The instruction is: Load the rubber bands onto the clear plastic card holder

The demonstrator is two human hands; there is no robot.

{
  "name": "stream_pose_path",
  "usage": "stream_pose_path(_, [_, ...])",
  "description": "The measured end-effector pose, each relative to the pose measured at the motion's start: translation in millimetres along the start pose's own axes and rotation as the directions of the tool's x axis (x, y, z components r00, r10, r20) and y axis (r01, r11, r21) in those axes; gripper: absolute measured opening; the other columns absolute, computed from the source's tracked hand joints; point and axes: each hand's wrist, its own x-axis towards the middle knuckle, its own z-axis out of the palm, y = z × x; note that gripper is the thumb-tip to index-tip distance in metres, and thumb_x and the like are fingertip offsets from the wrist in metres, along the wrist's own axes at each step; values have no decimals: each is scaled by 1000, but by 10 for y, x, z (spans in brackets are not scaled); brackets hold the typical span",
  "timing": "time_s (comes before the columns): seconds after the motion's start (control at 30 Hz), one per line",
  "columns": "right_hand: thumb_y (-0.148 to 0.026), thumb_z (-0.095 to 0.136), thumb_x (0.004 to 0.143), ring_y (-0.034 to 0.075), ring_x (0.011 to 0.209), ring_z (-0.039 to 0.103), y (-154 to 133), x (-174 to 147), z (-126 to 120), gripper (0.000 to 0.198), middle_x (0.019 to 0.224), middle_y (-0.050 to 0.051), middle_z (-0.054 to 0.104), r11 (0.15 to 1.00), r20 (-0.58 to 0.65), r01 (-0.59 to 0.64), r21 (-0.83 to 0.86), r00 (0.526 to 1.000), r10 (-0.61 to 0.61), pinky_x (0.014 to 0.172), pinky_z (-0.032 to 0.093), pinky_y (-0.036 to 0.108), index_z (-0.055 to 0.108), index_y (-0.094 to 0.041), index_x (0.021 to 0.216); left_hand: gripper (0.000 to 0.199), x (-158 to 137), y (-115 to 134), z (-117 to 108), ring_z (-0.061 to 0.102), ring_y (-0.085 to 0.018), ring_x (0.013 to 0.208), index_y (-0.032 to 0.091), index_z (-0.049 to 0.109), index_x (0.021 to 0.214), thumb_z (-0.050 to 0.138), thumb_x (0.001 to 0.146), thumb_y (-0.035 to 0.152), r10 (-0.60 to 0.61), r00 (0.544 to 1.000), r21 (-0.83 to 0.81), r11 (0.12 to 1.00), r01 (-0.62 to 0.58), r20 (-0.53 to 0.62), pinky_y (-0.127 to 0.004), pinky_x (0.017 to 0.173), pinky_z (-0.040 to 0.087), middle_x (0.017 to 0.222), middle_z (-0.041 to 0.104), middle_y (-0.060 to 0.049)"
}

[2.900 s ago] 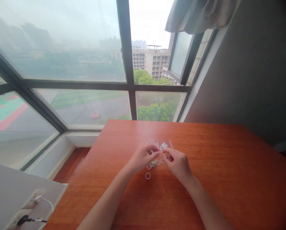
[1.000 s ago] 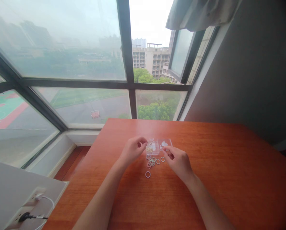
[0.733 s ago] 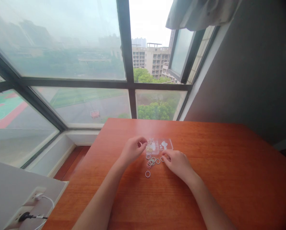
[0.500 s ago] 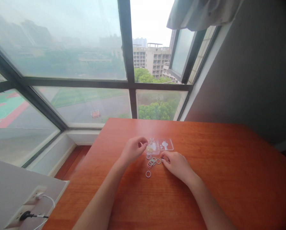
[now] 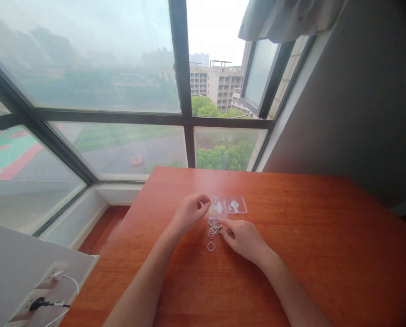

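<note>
A small clear plastic box (image 5: 222, 210) lies on the table with its lid (image 5: 237, 205) folded out to the right. Small yellowish rings (image 5: 213, 211) sit in the left part of it. My left hand (image 5: 191, 211) has its thumb and forefinger closed at the box's left edge. Just in front of the box lies a loose cluster of pale ring-shaped bands (image 5: 212, 231), pinkish, greenish and grey. Over the right side of this cluster is my right hand (image 5: 244, 236), thumb and forefinger apart around a band. One pale lilac band (image 5: 210, 247) lies separately, nearer to me.
The reddish-brown wooden table (image 5: 312, 236) extends far to the right and ends near the windows. A window frame (image 5: 185, 121) stands beyond its back edge. At lower left, plugs and cables (image 5: 39, 303) come out of a wall socket.
My right hand has moved left, onto the cluster of bands, and its thumb and forefinger have spread. My left hand stays at the box's edge.
</note>
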Motion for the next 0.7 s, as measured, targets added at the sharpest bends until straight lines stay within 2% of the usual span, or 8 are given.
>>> stream_pose_path(0.17, [-24,53,86,16,74,65,13,-5,49,19,81,-1,72,999,41,29,-21,999,-28,64,37,22,69,-29,96,17,0,-1,6,57,-13,63,17,67,81,53,82,25,-4,1000,-10,1000,3,-19,-22,58,43,71,67,-2])
stream_pose_path(0.33, [-24,55,85,14,70,64,32,-4,36,15,78,-1,72,1000,41,16,-13,999,-15,62,36,22,69,-26,90,17,1,4,1,57,-13,63,17,67,81,53,82,26,2,1000,-6,1000,-2,-13,-22,58,43,71,66,-2])
stream_pose_path(0.5, [-23,55,84,12,62,59,55,-3,3,13,70,-3,69,999,11,-6,34,1000,5,57,32,21,68,-25,86,16,-1,15,-8,57,-13,64,17,67,81,53,82,25,-1,1000,-9,1000,1,-15,-22,58,42,72,67,-2])
stream_pose_path(0.7, [-24,55,84,12,61,58,141,3,-75,14,66,-3,66,998,-60,-66,25,996,67,58,33,22,68,-25,84,18,2,16,-8,57,-13,65,17,68,81,52,83,26,4,1000,-15,1000,-4,-15,-23,59,43,73,68,-3])
